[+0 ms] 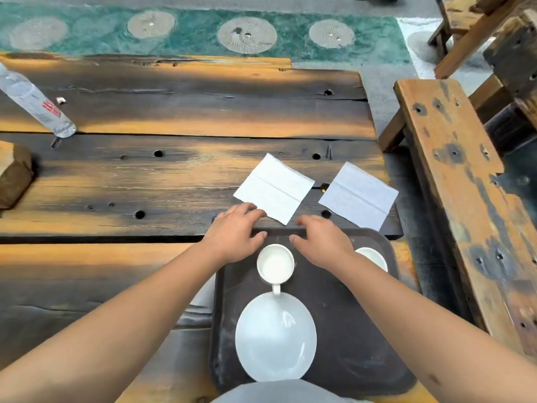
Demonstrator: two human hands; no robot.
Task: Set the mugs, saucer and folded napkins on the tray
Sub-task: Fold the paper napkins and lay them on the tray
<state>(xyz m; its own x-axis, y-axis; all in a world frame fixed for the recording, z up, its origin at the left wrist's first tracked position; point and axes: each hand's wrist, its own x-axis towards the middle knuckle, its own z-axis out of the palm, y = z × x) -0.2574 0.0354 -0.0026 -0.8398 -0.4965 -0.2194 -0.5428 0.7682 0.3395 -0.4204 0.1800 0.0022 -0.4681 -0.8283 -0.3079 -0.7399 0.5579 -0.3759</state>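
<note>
Setting: outdoor wooden bench [174,175], dark and orange planks, filling most of the frame; green patterned floor along the top; a second plank seat [453,181] at the right.
Tray: dark tray [343,315] at lower centre, its far rim near the bench's right end.
Mugs: one white mug [275,264] stood upright on the tray's far part, handle toward the viewer; a second mug [373,255] sat at the tray's far right, partly hidden by the right forearm.
Saucer: white saucer [275,335] lay on the tray just nearer than the first mug, the handle reaching over its rim.
Napkins: left napkin [274,187] and right napkin [359,194] lay flat on the bench beyond the tray, apart from each other and not on it.
Hands: left hand [235,232] and right hand [322,242] were both empty, fingers spread, over the tray's far rim; left fingertips touched or nearly touched the left napkin's near corner.
Progress: mugs and saucer looked done; both napkins remained to be moved.
Other: plastic bottle [35,103] at upper left.
</note>
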